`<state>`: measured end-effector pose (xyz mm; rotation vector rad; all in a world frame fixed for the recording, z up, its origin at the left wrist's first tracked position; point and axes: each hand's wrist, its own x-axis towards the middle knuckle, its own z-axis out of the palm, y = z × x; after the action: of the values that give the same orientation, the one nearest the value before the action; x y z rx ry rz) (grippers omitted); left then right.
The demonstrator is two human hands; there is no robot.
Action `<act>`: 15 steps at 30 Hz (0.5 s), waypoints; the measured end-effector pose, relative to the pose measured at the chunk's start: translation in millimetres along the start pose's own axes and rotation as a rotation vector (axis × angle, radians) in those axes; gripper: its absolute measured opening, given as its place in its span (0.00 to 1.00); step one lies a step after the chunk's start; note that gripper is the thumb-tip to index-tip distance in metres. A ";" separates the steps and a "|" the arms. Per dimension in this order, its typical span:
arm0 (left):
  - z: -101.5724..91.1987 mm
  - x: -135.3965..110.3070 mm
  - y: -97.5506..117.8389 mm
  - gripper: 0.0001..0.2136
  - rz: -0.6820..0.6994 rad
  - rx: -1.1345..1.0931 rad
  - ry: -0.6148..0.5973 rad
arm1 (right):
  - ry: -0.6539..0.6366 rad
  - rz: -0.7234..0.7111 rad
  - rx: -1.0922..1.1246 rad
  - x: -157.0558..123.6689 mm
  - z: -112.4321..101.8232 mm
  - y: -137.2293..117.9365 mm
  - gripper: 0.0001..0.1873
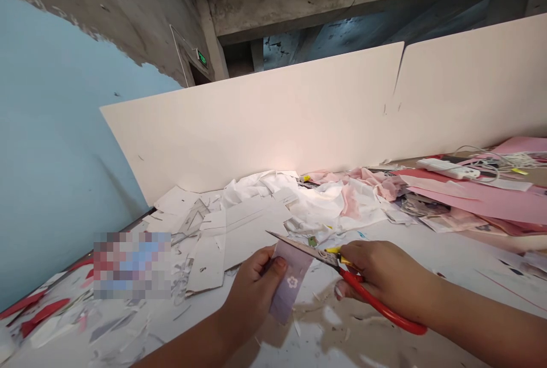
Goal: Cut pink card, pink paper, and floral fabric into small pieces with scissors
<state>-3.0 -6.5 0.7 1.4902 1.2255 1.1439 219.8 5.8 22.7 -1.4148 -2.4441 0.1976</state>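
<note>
Someone's right hand [380, 271] holds red-handled scissors [328, 256]; the left hand [252, 282] pinches a purple flower-print piece [291, 282] over the messy tabletop [431, 248]. It looks light and bendy, so pinch its side, away from the blades [294, 243].

Left forearm [192, 331] and right forearm [478, 314] are showing bare to the view's edge, narrowing forward. Left hand [255, 278], bare, is showing a short thumbnail [280, 262]; right hand [380, 271], also bare, is showing one fingernail [339, 290].
</note>
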 end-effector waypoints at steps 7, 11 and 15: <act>2.5 -1.5 1.4 0.15 -0.008 0.033 -0.058 | 0.007 0.129 0.547 5.6 4.8 4.7 0.20; 4.9 -2.0 3.5 0.15 -0.049 0.004 -0.162 | -0.019 0.096 0.808 6.4 12.5 4.8 0.18; 6.9 -2.7 5.6 0.15 -0.089 0.029 -0.327 | -0.018 0.017 1.005 7.1 20.3 -4.0 0.14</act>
<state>4.6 -10.5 4.4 1.5558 1.0726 0.7889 206.5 10.6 6.1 -0.9373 -1.8292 1.2266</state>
